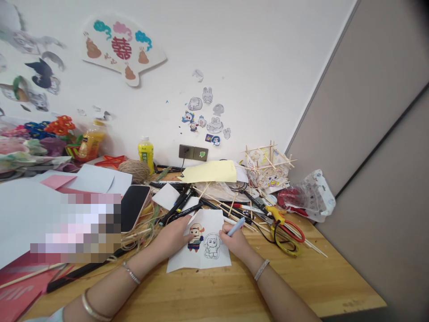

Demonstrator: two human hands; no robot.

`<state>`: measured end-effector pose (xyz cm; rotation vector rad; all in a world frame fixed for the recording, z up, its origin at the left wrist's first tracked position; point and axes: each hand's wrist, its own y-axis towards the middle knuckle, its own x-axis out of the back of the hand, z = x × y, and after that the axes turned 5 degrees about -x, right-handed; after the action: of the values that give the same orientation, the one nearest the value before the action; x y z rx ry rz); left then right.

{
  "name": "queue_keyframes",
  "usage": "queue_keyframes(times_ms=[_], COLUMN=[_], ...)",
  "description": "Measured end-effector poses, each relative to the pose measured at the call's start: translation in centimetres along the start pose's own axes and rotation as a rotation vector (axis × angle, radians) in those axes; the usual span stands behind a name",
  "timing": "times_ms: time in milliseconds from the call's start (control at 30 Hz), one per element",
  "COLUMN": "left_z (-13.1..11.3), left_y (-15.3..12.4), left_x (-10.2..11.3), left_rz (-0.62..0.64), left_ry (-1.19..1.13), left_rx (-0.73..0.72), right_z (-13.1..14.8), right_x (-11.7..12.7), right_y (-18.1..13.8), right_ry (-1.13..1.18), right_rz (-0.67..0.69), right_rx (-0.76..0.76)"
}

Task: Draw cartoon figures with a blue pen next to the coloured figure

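Observation:
A white sheet of paper (181,263) lies on the wooden table in front of me. On it are a coloured cartoon figure (195,237) and, to its right, an outlined figure with long hair (212,246). My left hand (176,235) rests on the sheet's left edge, its thumb lying flat beside the coloured figure. In my right hand (232,241) a light blue pen (236,226) is gripped at the sheet's right edge, near the outlined figure. The pen's tip is hidden by my fingers.
Behind the paper lie several black markers (176,205) and thin wooden sticks (231,203). Orange-handled scissors (295,230) sit to the right. A phone (135,208), a twine ball (134,171) and a yellow-green bottle (145,154) are on the left. A stick frame (270,165) stands at the back.

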<state>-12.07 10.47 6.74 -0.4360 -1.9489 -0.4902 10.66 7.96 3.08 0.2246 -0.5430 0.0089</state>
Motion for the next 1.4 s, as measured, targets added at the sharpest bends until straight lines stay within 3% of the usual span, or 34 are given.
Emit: queue_keyframes(times_ms=[933, 1400], left_z=[0.03, 0.06], left_y=[-0.01, 0.05], left_x=[0.11, 0.03], left_rz=[-0.003, -0.004], left_ry=[0.000, -0.037], left_rx=[-0.005, 0.012], right_z=[0.52, 0.36], right_x=[-0.03, -0.06], right_y=[-0.67, -0.57], right_ry=[0.030, 0.020], right_rz=[0.127, 0.103], right_rx=[0.003, -0.003])
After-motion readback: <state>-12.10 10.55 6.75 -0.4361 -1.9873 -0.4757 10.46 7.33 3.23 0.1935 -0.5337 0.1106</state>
